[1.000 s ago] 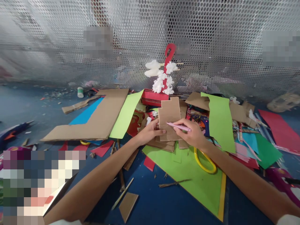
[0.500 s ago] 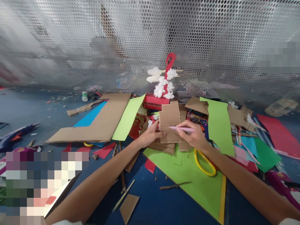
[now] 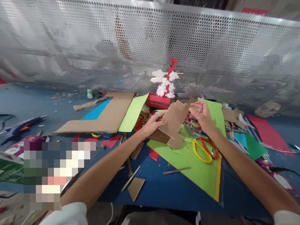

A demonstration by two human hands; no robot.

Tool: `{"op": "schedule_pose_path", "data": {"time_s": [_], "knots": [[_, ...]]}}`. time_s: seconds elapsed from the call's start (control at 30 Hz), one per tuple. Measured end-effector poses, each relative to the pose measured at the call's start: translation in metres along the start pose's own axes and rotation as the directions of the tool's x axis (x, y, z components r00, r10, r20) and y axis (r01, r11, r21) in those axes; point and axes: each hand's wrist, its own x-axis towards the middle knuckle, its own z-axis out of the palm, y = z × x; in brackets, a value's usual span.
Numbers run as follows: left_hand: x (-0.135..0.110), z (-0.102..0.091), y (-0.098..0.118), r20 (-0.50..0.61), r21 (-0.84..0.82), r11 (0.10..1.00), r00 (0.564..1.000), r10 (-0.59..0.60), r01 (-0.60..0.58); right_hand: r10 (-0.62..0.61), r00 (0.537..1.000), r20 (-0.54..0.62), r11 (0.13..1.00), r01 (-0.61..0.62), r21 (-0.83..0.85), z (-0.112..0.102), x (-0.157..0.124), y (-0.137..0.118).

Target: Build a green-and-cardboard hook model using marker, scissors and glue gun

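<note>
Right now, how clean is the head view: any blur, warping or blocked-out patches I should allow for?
Head view: lighting is even and soft, with no hard glare. The left hand and right hand on the cardboard piece look slightly motion-blurred. The perforated screen bows with wide-angle distortion. Pixelated blocks cover the lower left and spots on the screen.

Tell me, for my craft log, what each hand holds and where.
Left hand holds the cardboard cutout by its left edge; right hand holds a pink pen.
</note>
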Motion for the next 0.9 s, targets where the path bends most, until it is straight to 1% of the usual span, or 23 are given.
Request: {"op": "schedule_pose_path", "data": {"time_s": [0.07,0.1,0.17,0.2,0.23,0.27,0.33,0.4,0.47,0.53,0.63,0.73,0.83,0.9], "knots": [[0.000,-0.003,0.008,0.040,0.069,0.997,0.999,0.019,-0.022,-0.014,1.000,-0.021,1.000,0.013,-0.019,-0.001,-0.002,-0.004],[-0.001,-0.004,0.012,0.059,0.118,0.992,0.998,0.028,-0.034,0.006,1.000,0.004,1.000,-0.006,-0.017,-0.002,-0.005,-0.006],[-0.003,-0.006,0.020,0.085,0.195,0.980,0.996,0.026,-0.042,0.101,0.990,0.102,0.995,-0.103,0.015,-0.004,-0.012,-0.011],[-0.004,-0.006,0.023,0.089,0.198,0.980,0.996,0.012,-0.030,0.149,0.979,0.142,0.987,-0.155,0.032,-0.005,-0.016,-0.012],[-0.005,-0.006,0.025,0.084,0.165,0.986,0.996,-0.003,-0.011,0.179,0.973,0.147,0.981,-0.188,0.049,-0.006,-0.020,-0.013],[-0.007,-0.006,0.025,0.074,0.100,0.995,0.997,-0.015,0.008,0.185,0.976,0.113,0.978,-0.194,0.071,-0.006,-0.024,-0.013],[-0.008,-0.005,0.021,0.046,-0.068,0.997,0.999,-0.025,0.028,0.149,0.988,-0.047,0.981,-0.141,0.133,-0.005,-0.032,-0.011],[-0.008,-0.004,0.012,0.027,-0.188,0.981,0.999,-0.032,0.037,0.108,0.973,-0.202,0.980,-0.070,0.187,-0.003,-0.038,-0.007],[-0.007,-0.004,0.002,0.037,-0.198,0.977,0.997,-0.070,0.076,0.057,0.952,-0.299,0.985,-0.005,0.174,-0.002,-0.043,-0.003],[-0.006,-0.006,-0.006,0.052,-0.159,0.984,0.996,-0.077,0.084,0.002,0.946,-0.323,0.996,0.028,0.087,-0.004,-0.048,0.001],[-0.004,-0.013,-0.011,0.083,-0.123,0.989,0.994,-0.076,0.086,-0.060,0.961,-0.269,0.998,0.059,-0.013,-0.011,-0.054,0.005],[-0.003,-0.019,-0.012,0.113,-0.089,0.991,0.989,-0.092,0.102,-0.116,0.972,-0.206,0.993,0.111,-0.034,-0.017,-0.056,0.006],[-0.004,-0.019,-0.013,0.132,-0.022,0.996,0.988,-0.084,0.087,-0.137,0.979,-0.149,0.989,0.127,-0.069,-0.017,-0.059,0.005],[-0.005,-0.017,-0.013,0.131,0.008,0.997,0.989,-0.071,0.070,-0.125,0.987,-0.106,0.989,0.115,-0.094,-0.017,-0.060,0.004]]}}
